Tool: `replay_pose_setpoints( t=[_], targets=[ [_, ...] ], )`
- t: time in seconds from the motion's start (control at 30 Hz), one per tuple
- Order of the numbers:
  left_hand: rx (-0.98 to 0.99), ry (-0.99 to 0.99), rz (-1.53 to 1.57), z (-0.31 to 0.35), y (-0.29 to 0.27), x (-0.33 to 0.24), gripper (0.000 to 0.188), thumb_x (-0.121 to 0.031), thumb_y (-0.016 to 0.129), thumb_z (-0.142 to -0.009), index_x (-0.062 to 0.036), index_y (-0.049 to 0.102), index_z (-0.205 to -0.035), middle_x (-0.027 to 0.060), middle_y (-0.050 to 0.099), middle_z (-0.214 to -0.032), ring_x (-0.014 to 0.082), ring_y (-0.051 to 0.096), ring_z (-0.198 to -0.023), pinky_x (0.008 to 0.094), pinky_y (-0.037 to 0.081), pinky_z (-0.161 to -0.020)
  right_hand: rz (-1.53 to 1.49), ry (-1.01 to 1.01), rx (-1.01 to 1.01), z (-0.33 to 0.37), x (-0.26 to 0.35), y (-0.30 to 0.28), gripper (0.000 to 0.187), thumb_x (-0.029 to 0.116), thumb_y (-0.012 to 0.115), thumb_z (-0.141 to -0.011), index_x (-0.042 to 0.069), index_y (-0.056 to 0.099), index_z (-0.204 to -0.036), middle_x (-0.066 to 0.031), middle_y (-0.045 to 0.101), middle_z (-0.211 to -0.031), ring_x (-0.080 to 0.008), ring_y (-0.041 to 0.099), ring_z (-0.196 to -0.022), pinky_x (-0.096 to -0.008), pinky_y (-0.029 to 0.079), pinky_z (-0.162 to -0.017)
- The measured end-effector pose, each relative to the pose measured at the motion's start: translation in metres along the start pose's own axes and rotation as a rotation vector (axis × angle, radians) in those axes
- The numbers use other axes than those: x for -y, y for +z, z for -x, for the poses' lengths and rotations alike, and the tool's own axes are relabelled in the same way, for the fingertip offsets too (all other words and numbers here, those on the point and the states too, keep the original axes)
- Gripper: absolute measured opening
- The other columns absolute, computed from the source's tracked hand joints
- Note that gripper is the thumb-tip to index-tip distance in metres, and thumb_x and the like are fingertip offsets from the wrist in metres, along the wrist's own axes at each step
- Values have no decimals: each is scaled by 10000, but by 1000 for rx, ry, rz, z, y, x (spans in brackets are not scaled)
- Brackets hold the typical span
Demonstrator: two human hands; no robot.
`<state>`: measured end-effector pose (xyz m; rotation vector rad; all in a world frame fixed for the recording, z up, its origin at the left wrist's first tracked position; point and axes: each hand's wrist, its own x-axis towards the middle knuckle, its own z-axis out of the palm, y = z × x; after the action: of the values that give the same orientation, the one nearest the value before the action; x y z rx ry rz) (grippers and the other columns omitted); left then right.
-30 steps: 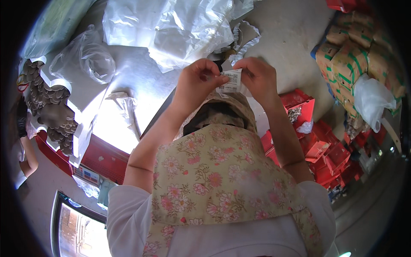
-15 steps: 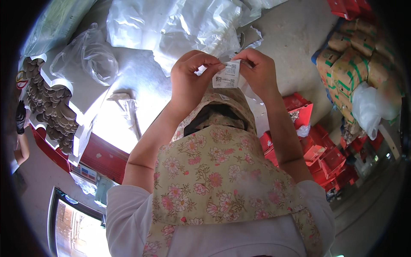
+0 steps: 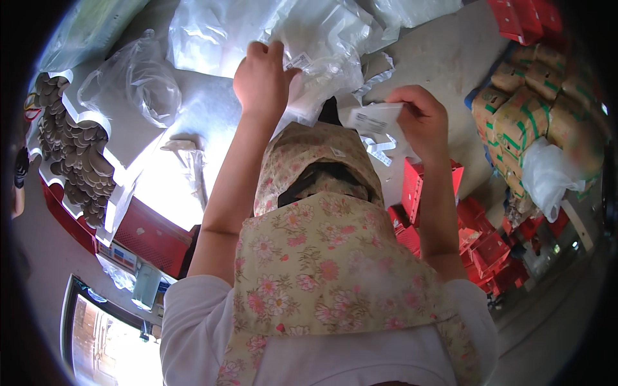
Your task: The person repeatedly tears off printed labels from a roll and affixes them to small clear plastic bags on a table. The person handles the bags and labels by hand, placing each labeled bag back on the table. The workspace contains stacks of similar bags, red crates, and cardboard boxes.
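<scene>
My left hand (image 3: 262, 78) is raised over the clear plastic bags (image 3: 222, 35), its fingers bent and their tips hidden. Beside its thumb a small printed label (image 3: 298, 62) shows against the plastic; whether the fingers grip the label or the bag is hidden. To the right, my right hand (image 3: 423, 119) pinches a white strip of labels (image 3: 374, 119) with printing on its face. The strip's loose end (image 3: 380, 148) hangs down below. A floral apron (image 3: 315, 257) covers my front between both arms.
Grey-brown mushrooms (image 3: 74, 151) fill a white-lined red crate (image 3: 151, 231) at the left. A loose clear bag (image 3: 138, 83) lies near them. Red crates (image 3: 486, 248) and taped cardboard boxes (image 3: 524, 112) are stacked at the right. Another person's dark-gloved hand (image 3: 21, 167) shows at the far left.
My hands have parted. The left has moved up and away to the plastic bags, where a label now shows by its thumb. The right has shifted right and down with the label strip.
</scene>
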<state>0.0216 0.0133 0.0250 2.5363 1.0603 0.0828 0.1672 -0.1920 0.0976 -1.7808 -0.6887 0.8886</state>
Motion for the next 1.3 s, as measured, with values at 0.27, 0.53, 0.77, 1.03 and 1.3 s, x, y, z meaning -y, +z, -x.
replay_pose_setpoints(
  t=[0.27, 0.53, 0.77, 1.03, 1.3],
  targets=[
    [20, 211, 277, 29, 14, 18, 82, -108, 739, -700, -90, 674, -747, 40, 635, -782, 257, 598, -792, 380, 481, -698, 129, -96, 219, -14, 10, -4, 140, -70, 590, -811, 17, 641, -909, -39, 637, -820, -103, 595, -750, -251, 480, -684],
    [3, -126, 786, 22, 3, 39, 122, -104, 645, -862, 4, 690, -898, 106, 664, -818, 219, 615, -690, 323, 489, -655, 206, 98, 634, -48, 28, 7, 116, 14, 573, -845, 16, 655, -928, -59, 651, -807, -128, 594, -731, -272, 478, -701],
    [-1116, -51, 105, 10, -51, 48, 191, 22, 565, -880, 35, 541, -1069, 104, 608, -1011, 230, 583, -796, 327, 469, -721, 186, -70, 364, -107, -8, 74, 116, 67, 621, -853, 14, 657, -949, -72, 657, -811, -139, 611, -750, -289, 482, -697],
    [-181, 184, 322, 36, 42, 19, 157, -73, 537, -860, -77, 642, -976, 63, 686, -985, 272, 635, -935, 397, 437, -868, 935, 68, 204, -116, -42, 92, 240, 285, 689, -812, 47, 674, -844, -167, 666, -790, -337, 635, -717, -393, 486, -629],
    [-115, 236, 254, 40, 24, 16, 142, -77, 639, -783, -104, 652, -922, 19, 684, -978, 236, 616, -999, 379, 421, -905, 633, 185, 385, -84, -24, 6, 211, 187, 709, -796, -7, 628, -790, -97, 657, -769, -177, 646, -775, -310, 494, -711]
  ],
)
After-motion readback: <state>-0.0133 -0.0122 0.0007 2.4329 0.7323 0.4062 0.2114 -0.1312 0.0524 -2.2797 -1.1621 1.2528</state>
